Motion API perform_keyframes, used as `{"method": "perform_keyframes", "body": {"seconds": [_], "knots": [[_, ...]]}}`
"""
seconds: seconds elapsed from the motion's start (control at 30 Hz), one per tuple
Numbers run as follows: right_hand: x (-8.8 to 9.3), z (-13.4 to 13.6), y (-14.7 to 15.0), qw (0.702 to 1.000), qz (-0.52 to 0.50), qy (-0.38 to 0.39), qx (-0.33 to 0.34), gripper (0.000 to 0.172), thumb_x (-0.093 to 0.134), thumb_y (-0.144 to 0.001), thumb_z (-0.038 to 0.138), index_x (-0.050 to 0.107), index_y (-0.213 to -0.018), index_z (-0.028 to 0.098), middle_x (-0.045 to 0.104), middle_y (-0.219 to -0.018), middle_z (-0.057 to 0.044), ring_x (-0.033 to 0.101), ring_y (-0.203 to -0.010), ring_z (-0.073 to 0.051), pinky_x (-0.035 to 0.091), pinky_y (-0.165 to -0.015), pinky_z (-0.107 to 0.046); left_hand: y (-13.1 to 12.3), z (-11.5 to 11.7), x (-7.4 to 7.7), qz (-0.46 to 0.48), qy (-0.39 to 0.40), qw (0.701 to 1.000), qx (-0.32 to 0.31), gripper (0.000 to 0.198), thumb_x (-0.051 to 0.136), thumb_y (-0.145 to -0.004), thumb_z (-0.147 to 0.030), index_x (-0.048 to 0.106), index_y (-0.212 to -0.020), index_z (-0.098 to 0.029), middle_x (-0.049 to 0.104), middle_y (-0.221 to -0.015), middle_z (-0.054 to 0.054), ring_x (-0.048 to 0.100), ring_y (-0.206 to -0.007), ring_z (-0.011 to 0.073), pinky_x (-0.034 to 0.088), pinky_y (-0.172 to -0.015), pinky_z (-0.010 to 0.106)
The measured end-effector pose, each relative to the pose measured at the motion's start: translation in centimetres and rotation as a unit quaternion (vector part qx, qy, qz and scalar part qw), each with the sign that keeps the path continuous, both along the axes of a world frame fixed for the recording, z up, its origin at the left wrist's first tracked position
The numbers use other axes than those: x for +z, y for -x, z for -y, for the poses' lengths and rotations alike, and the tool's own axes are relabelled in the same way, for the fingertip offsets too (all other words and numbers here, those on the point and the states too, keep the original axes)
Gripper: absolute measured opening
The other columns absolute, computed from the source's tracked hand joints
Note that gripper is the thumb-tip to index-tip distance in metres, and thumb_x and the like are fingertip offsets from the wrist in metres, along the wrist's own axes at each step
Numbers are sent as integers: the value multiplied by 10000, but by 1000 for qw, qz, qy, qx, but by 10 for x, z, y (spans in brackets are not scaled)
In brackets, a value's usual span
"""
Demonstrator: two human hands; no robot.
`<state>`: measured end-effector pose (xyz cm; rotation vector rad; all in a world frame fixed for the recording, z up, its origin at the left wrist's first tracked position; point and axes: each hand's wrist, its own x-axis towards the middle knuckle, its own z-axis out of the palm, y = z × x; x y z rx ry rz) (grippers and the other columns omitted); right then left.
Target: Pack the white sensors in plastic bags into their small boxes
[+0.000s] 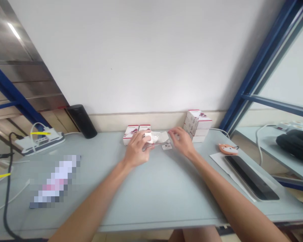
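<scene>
My left hand point(137, 148) is wrapped round a small open white box point(155, 137) above the middle of the table. My right hand point(180, 139) is just right of the box, its fingers bent together near the open flap; whatever they pinch, if anything, is too small to make out. Below the box, a small white piece point(167, 146) lies on the table between my hands. Behind my left hand sit two white boxes with red edges point(131, 131). A stack of similar boxes point(197, 126) stands behind my right hand.
A black cylinder point(83, 121) and a white power strip point(44, 141) are at the back left, a blurred-out object point(56, 181) nearer. At right are an orange item point(228, 149), white paper point(224, 164) and a dark phone-like device point(252, 177). Blue frames flank the table point(151, 208).
</scene>
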<state>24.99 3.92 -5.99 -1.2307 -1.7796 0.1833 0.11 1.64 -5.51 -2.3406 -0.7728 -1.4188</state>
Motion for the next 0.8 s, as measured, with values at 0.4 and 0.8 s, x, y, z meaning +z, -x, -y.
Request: {"method": "perform_keyframes", "body": {"seconds": [0.4,0.8], "knots": [[2,23,40,995,-80,50,41,254,639,-950,425,812,-990,244,583,-941,-68,588,-955,-251,489,-936,-426,-10,13,3,-78,-84,993,25,396,677,-867,-71,571,-1184,-283,702,-1344,95,669,-1239,273,580,-1008,475],[3,15,35,979,-189,78,20,229,641,-826,426,714,-775,214,597,-834,-27,547,-769,-194,457,-795,-347,-21,11,-13,13,105,993,55,560,746,-908,-258,506,-1413,-287,472,-1599,161,526,-1446,326,558,-1068,501]]}}
